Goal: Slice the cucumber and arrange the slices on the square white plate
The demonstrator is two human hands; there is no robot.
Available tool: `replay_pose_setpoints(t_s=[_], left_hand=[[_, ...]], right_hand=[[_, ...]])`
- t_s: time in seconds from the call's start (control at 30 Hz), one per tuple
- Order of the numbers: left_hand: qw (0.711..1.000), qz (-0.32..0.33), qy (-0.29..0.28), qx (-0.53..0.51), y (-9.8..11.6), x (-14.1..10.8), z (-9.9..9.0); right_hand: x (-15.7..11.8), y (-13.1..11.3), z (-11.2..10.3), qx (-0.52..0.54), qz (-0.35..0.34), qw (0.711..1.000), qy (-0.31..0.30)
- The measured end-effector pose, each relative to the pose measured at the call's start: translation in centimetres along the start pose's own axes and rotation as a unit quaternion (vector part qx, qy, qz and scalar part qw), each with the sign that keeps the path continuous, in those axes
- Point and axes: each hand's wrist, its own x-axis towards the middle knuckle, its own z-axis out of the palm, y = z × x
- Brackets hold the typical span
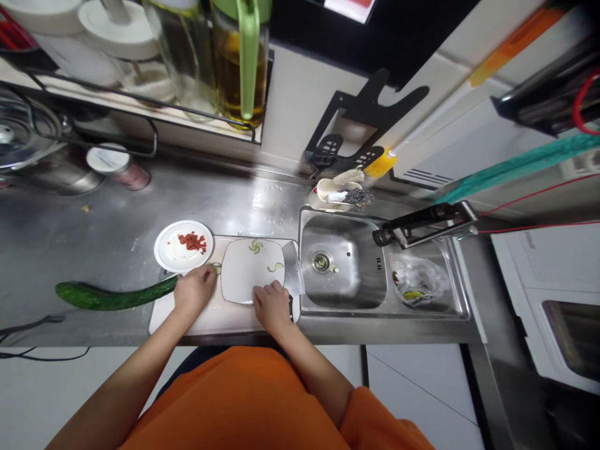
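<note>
My left hand is closed, its fingertips pinched on thin cucumber slices at the plate's left side. A long cucumber lies on the counter, its right end behind that hand. My right hand has its fingers curled at the lower right edge of a white square plate, gripping the rim. Curved green cucumber pieces form a small pinwheel on this plate, with more to its lower right. Beneath the plate is a white cutting board. A knife lies right of the plate, partly covered by my right hand.
A round white plate with small red pieces stands behind my left hand. The sink to the right holds scraps near its drain. A clear plastic bag sits beyond the faucet. Oil bottles stand on the rack above.
</note>
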Motion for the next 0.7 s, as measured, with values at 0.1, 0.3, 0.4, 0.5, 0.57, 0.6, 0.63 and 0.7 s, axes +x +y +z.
replay_pose_setpoints(t_s=[0.1, 0.3, 0.4, 0.5, 0.57, 0.6, 0.63, 0.7], left_hand=[[0.999, -0.003, -0.001, -0.049, 0.0, 0.0, -0.3], [0.978, -0.069, -0.060, -0.190, -1.3, 0.5, -1.6], [0.968, -0.080, -0.084, -0.223, -1.7, 0.9, -1.9], [0.975, -0.056, -0.089, -0.198, -1.5, 1.1, -1.8], [0.981, -0.036, -0.093, -0.165, -1.1, 1.1, -1.7], [0.985, -0.026, -0.094, -0.144, -0.9, 1.1, -1.6], [0.989, -0.015, -0.090, -0.116, -0.6, 1.0, -1.5], [0.996, 0.011, -0.067, -0.054, -0.2, 0.9, -1.4]], right_hand=[[0.0, 0.0, -0.1, 0.016, 0.000, 1.000, -0.002], [0.6, 0.0, -0.1, 0.097, -0.004, 0.995, 0.018], [1.4, 0.0, -0.1, 0.119, -0.016, 0.992, 0.028], [2.2, -0.1, -0.2, 0.123, -0.027, 0.992, 0.029], [2.5, -0.2, -0.2, 0.123, -0.034, 0.992, 0.026], [2.5, -0.3, -0.3, 0.122, -0.037, 0.992, 0.023], [2.5, -0.4, -0.3, 0.121, -0.039, 0.992, 0.021], [2.4, -0.5, -0.4, 0.120, -0.039, 0.992, 0.013]])
